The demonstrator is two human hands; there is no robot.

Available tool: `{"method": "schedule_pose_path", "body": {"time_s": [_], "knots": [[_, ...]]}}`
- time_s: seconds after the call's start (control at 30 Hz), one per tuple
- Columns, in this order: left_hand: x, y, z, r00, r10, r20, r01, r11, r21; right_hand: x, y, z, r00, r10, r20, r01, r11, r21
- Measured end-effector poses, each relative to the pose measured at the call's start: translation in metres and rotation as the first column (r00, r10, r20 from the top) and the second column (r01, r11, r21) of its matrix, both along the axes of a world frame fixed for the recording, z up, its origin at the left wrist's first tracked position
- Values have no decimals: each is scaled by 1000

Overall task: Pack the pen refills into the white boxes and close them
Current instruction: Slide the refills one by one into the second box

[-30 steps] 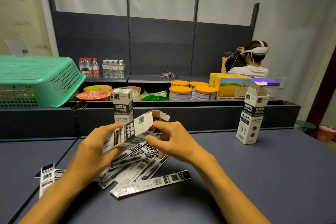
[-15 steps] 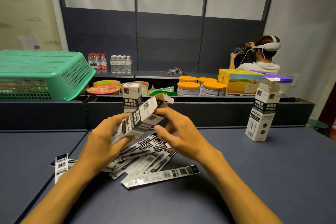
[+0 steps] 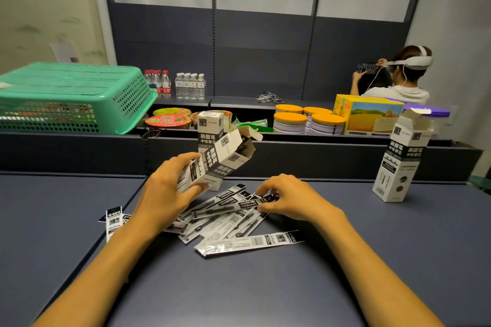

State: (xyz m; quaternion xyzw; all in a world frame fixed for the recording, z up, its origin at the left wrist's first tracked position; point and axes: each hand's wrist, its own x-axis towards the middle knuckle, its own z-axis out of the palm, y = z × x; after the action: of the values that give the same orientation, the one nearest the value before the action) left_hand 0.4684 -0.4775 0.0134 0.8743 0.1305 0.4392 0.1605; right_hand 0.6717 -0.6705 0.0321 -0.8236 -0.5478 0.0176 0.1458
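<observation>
My left hand (image 3: 170, 188) grips a white box (image 3: 218, 159) tilted up to the right, its top flaps open and dark refills showing inside. My right hand (image 3: 289, 199) is down on the pile of pen refill packets (image 3: 225, 218) on the dark blue table, its fingertips pinching the top end of one packet (image 3: 255, 200). One packet (image 3: 249, 243) lies apart at the front of the pile. A closed white box (image 3: 210, 127) stands upright behind the held one. Another white box (image 3: 401, 159) stands at the right with its lid flap up.
Two more packets (image 3: 114, 218) lie left of my left forearm. A green basket (image 3: 71, 98) sits upside down at the back left. Bottles (image 3: 190, 86), noodle bowls (image 3: 167, 122), orange-lidded tubs (image 3: 305, 119) and a yellow carton (image 3: 372, 114) fill the shelf behind. A person in a headset (image 3: 398, 74) stands at the far right.
My right hand let go of the box's open end and dropped to the packet pile, where it now pinches a packet. My left hand kept holding the tilted box.
</observation>
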Motion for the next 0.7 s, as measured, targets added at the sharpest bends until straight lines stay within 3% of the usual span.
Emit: {"method": "schedule_pose_path", "body": {"time_s": [0.23, 0.53, 0.7], "knots": [[0, -2, 1, 1000, 1, -9, -2, 1000, -13, -10, 9, -5, 995, 94, -26, -94, 995, -10], [0, -3, 0, 1000, -5, -18, 5, 1000, -11, -13, 14, -2, 945, 180, 274, -179, 984, -29], [1, -4, 0, 1000, -19, -17, 19, 1000, -18, -15, 14, -3, 973, 173, 155, -176, 984, 9]]}}
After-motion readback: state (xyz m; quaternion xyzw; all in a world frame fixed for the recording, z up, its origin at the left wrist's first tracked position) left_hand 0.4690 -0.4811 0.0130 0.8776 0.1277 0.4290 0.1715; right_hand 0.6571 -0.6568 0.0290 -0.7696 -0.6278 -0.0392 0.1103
